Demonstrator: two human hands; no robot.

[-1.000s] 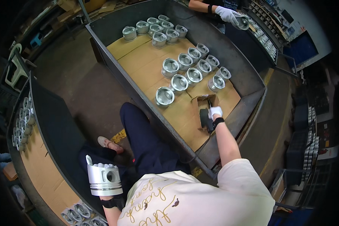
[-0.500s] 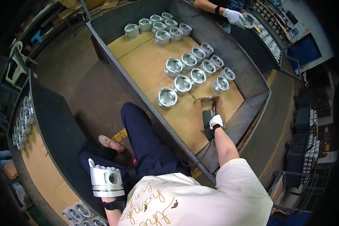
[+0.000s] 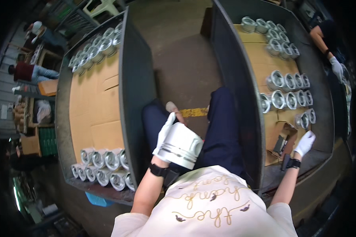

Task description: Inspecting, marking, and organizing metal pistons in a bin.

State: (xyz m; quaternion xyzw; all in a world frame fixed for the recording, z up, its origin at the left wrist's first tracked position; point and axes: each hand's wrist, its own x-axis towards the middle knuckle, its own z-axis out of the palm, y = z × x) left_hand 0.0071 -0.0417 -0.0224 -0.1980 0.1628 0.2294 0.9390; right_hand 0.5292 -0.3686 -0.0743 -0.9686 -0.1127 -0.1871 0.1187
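Writing 1st: shirt [image 3: 213, 211] front has gold cursive stitched across the chest, approx. 3 lines, w/ a few small dark motifs btwn the words. Piston [image 3: 182, 148] is in the L hand [image 3: 161, 138], held over the lap in front of the torso, btwn the 2 bins, clear of both. Looks: bright silver metal, smooth pale skirt, dark ring grooves round the lower end, pin bore on the side facing R; it's tilted, grooved end down twd the shirt; any marks on it too blurred to tell. L hand, white glove, grips it firmly, thumb up along the skirt. R hand [image 3: 304, 143], also white-gloved, is over the R bin [image 3: 241, 79], just beside a small open cardboard box [image 3: 291, 137] w/ a dark tool [image 3: 280, 144] in it; its fingers are together, can't tell if they're closed on anything. Dark bands on both wrists, e.g. the L band [image 3: 158, 170]. R bin has brown cardboard lining [image 3: 257, 59] & grouped pistons [image 3: 277, 79], mostly open end up. L bin [image 3: 136, 67], also lined, has a cluster at the far end & 2 rows [image 3: 111, 159] at the near end. Co-worker's gloved hand [image 3: 336, 68] shows past the R bin's far side.
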